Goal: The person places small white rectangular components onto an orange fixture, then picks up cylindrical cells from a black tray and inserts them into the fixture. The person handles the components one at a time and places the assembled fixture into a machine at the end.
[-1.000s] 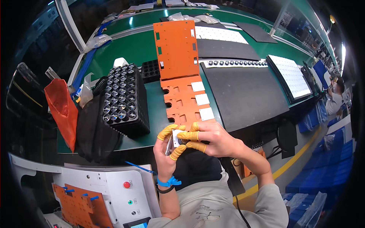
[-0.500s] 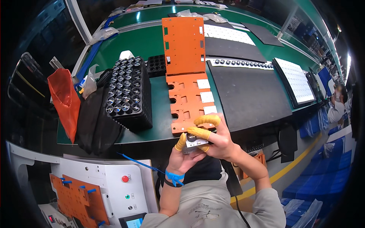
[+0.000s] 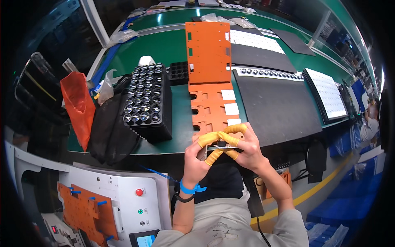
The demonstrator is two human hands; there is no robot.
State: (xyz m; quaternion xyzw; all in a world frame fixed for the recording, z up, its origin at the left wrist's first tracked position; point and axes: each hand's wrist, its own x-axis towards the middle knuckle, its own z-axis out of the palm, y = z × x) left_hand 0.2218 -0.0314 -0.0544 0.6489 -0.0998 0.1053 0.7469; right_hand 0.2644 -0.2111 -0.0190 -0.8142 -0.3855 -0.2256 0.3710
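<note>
My left hand (image 3: 196, 161) and my right hand (image 3: 248, 151), both in yellow finger cots, pinch a small white board with a black round part (image 3: 221, 143) on top. The board is seen nearly edge-on, and fingers cover much of it. It is held just in front of an orange fixture (image 3: 207, 103), which lies open on the bench with its lid (image 3: 208, 51) standing up behind. White square plates (image 3: 231, 109) sit along the fixture's right side. A blue strap (image 3: 191, 188) circles my left wrist.
Stacked black trays of lenses (image 3: 158, 123) stand left of the fixture. On the right lie a dark mat (image 3: 279, 107), a row of black round parts on a white strip (image 3: 271, 73) and a white sheet stack (image 3: 327, 92). A control panel (image 3: 131, 206) is at lower left.
My left hand has risen to grip the board's left side, and the board has tilted from showing its face to nearly edge-on. The whole view has shifted slightly.
</note>
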